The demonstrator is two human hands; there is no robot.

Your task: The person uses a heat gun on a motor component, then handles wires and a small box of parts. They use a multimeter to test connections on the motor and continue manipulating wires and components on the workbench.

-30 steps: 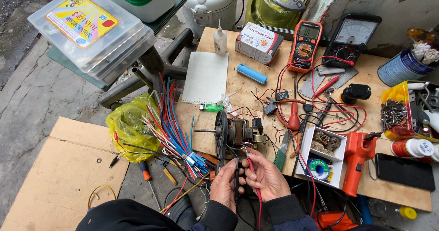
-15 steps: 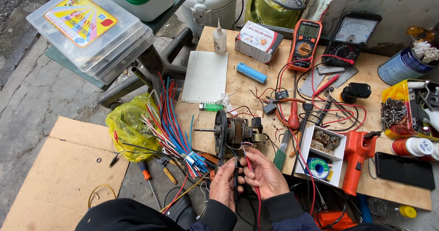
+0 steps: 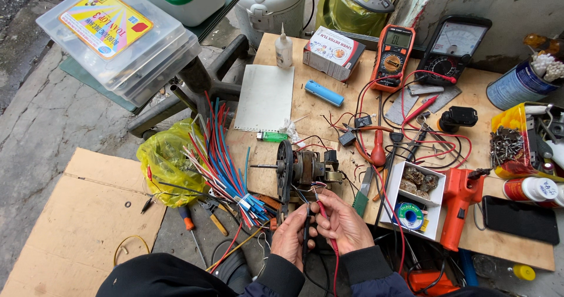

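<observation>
A small electric motor [image 3: 305, 169] with a dark round end plate and a shaft pointing left lies on the plywood bench top [image 3: 317, 115]. Thin wires come off its near side. My left hand [image 3: 292, 237] pinches a black test probe [image 3: 306, 226] against those wires. My right hand [image 3: 343, 220] holds a red test probe [image 3: 324, 215] at the same wire ends, just below the motor. Red and black leads run across the bench to an orange digital multimeter [image 3: 392, 56] at the back.
A bundle of red, blue and white wires [image 3: 226, 162] spills beside a yellow bag [image 3: 164, 162]. An analogue meter [image 3: 452, 47], orange glue gun [image 3: 457, 206], parts box [image 3: 414, 197], phone [image 3: 520, 219], blue cylinder [image 3: 324, 92] and green lighter [image 3: 272, 136] lie around. Cardboard [image 3: 76, 215] covers the ground left.
Both hands stay at the motor's wires; the fingers shift slightly around the two probes. Nothing else has moved.
</observation>
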